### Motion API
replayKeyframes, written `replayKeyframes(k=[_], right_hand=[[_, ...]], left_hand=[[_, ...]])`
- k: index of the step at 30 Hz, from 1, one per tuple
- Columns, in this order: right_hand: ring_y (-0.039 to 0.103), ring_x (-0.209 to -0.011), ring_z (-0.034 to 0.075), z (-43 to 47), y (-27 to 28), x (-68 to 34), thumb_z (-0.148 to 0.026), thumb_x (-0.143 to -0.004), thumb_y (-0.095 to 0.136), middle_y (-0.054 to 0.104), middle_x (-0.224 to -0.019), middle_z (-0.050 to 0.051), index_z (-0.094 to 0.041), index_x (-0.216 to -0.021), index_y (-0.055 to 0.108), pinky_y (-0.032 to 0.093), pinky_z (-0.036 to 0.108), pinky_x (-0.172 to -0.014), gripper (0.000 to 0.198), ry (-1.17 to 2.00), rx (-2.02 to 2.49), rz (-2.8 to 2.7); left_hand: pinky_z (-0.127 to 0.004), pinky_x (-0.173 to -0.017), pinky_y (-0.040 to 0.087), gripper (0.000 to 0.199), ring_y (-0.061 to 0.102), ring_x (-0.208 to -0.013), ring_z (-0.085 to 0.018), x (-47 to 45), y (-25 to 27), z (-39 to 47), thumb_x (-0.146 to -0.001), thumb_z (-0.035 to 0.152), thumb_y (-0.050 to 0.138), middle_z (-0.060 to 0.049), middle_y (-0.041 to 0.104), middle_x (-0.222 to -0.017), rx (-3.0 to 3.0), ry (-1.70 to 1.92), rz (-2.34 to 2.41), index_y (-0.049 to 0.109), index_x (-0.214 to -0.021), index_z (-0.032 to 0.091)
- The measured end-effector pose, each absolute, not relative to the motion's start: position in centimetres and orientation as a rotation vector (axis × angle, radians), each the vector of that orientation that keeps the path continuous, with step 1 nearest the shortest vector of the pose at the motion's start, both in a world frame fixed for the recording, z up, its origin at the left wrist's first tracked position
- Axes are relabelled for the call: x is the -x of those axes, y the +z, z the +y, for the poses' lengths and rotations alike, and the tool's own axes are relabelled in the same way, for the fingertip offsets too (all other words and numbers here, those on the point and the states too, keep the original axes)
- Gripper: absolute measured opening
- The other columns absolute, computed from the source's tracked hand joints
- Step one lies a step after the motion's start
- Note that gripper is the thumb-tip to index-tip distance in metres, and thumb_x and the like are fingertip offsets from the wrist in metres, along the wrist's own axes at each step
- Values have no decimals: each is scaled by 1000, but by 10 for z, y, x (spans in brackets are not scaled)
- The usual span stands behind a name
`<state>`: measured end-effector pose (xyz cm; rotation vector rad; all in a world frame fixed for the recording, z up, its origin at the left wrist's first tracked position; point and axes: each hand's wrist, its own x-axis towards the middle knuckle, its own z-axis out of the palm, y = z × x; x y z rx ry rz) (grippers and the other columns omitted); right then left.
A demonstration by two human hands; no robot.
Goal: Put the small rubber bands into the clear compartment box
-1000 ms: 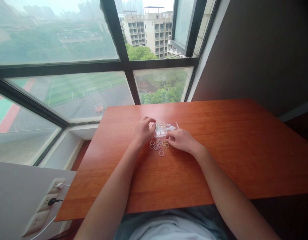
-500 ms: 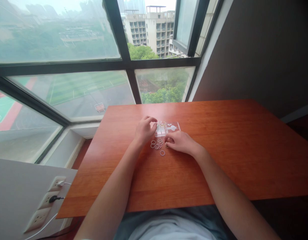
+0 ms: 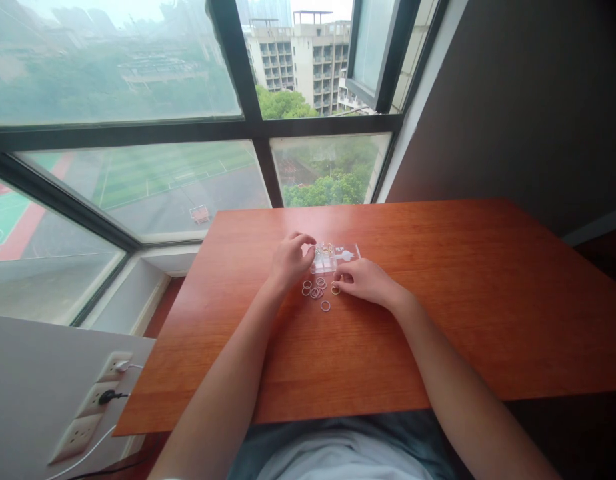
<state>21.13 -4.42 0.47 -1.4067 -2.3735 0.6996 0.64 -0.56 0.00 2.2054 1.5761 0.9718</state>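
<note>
My left hand (image 3: 292,259) is curled round the left side of a small clear plastic box (image 3: 324,267), thumb and fingers closed on its edge. Inside the box's compartments lie small shiny pieces, too small to name. My right hand (image 3: 361,277) hovers low at the box's front right, fingers bent and slightly apart. Just below its fingertips a gold-coloured ring (image 3: 335,289) lies on the table. Several pale rings (image 3: 315,292) are clustered in front of the box, and one pale ring (image 3: 325,306) sits apart, closer to me.
The box's transparent lid (image 3: 345,254), with a white mark, extends to the right. Everything rests on a reddish-brown wooden table (image 3: 463,287). Windows (image 3: 188,173) stand behind and left. Wall sockets with plugs and cords (image 3: 93,400) are at lower left.
My right hand has shifted slightly up and right, away from the gold-coloured ring, which shows more fully now. My left hand stays at the box.
</note>
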Motion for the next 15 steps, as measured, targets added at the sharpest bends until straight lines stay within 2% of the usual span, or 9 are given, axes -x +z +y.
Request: replayKeyframes(k=[4, 9, 15], right_hand=[[52, -58, 9, -41, 4, -213, -26, -79, 62, 63, -65, -3, -21, -78, 69, 32, 21, -56, 9, 636, 1394, -2257], [50, -55, 10, -37, 4, -214, -35, -82, 60, 59, -60, -2, -19, -83, 69, 35, 21, -56, 18, 481, 1376, -1981], [48, -52, 10, -37, 5, -213, -38, -82, 59, 58, -58, -2, -18, -83, 69, 35, 21, -55, 23, 489, 1344, -1890]], left_hand=[[-25, -63, 42, 15, 51, -61, -10, -7, 1, -7, -82, 24, 55, -3, 61, -90, -2202, 974, 1546, 67, -91, 19], [-24, -63, 43, 15, 51, -62, -10, -11, 3, -8, -80, 22, 56, -3, 63, -88, -2193, 966, 1470, 68, -89, 19], [-22, -58, 42, 14, 50, -62, -9, -20, 7, -13, -82, 24, 57, -4, 66, -86, -2125, 952, 1139, 66, -88, 16]])
